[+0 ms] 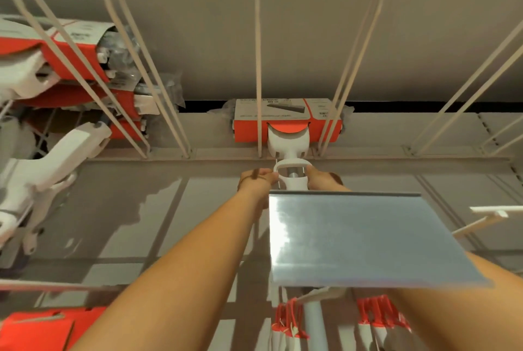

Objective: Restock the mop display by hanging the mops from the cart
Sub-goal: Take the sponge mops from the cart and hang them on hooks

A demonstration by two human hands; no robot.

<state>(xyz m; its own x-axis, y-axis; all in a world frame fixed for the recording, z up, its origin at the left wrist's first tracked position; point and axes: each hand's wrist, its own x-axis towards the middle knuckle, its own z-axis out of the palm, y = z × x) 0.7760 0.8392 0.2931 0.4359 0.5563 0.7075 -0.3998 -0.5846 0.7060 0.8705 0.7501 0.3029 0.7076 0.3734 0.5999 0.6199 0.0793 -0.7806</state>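
The mop (287, 124) sat dead centre, its orange-and-white boxed head up against the back rail (396, 156) and its white yoke pointing down toward the camera. Both hands were on the white collar just under that yoke. The left hand (259, 179) was at the collar's 9 o'clock with fingers curled round its edge. The right hand (322, 178) was at 3 o'clock, closed on the opposite side, its wrist lost behind the label holder (368, 237). Whether the mop was over a hook yet was hidden, so I could not tell.

Moving outward, the centre rod (257, 67) came down from 12 o'clock across the left half of the box. Paired rods (348, 67) at 1 o'clock crossed the box's right corner. Hung mops (56, 152) crowded the 9 o'clock side. The grey label holder filled 4 o'clock in the foreground, and orange tags (288, 319) dangled at 6 o'clock.

Here's the danger, as I judged it. The load was held overhead at full reach. If either hand let go before the hang point was truly seated, the mop would likely drop straight toward the face. The box could also snag between those rods and twist. The label holder blocked the view of the right arm, so a bump there looked easy.
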